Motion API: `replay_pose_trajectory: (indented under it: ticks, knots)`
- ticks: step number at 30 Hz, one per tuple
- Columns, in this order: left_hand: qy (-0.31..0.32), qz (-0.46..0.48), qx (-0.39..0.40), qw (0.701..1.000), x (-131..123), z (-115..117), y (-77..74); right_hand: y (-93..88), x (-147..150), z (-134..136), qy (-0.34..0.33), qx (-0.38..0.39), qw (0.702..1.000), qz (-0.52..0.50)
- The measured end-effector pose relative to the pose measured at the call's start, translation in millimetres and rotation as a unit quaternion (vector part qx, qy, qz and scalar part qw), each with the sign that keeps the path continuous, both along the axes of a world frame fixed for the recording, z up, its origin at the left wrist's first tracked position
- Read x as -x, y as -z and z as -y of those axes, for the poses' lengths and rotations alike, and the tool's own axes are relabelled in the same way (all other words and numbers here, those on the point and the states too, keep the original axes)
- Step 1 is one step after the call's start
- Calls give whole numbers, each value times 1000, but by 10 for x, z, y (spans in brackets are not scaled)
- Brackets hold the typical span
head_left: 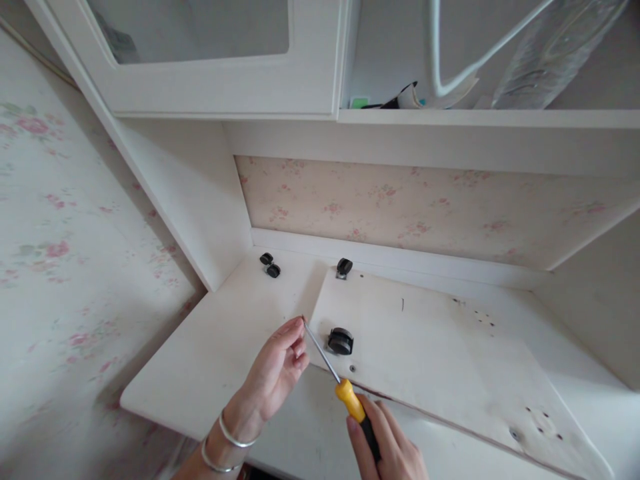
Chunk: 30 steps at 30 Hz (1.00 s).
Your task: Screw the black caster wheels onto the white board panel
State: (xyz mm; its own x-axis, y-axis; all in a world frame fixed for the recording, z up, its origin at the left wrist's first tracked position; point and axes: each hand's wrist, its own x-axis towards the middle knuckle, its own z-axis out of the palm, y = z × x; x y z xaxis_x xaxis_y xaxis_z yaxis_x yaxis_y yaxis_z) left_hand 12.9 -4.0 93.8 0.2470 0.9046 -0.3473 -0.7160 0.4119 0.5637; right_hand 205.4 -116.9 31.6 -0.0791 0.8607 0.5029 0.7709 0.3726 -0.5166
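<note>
My right hand is wrapped round the yellow and black handle of a screwdriver. Its metal shaft points up and to the left. At the shaft's tip, the fingers of my left hand are pinched together; whatever lies between them is too small to make out. Right of the tip, a black caster sits on a white board. Another caster is at the board's far left corner. Two loose casters, one of them the nearer caster, lie together on the white desk.
Several small holes mark the board's right end. Above hangs a white cabinet with a glass door, beside an open shelf holding a plastic-wrapped item and a white cable. Side panels and floral wallpaper bound the desk.
</note>
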Motion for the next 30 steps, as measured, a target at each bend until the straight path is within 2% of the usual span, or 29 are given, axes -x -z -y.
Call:
replay_pose_trajectory:
  ticks: [10, 20, 26, 30]
  knots:
    - [-3, -3, 17, 1000, -15, 32, -55, -7, 40, 15, 24, -42, 998, 51]
    - [-36, -89, -24, 995, -112, 28, -100, -70, 78, 44, 119, -99, 982, 112]
    - [-28, -133, -78, 988, -121, 39, -208, -92, 86, 55, 107, -104, 984, 100]
    - [-20, -156, -97, 983, -126, 26, -239, -115, 96, 64, 87, -82, 991, 52]
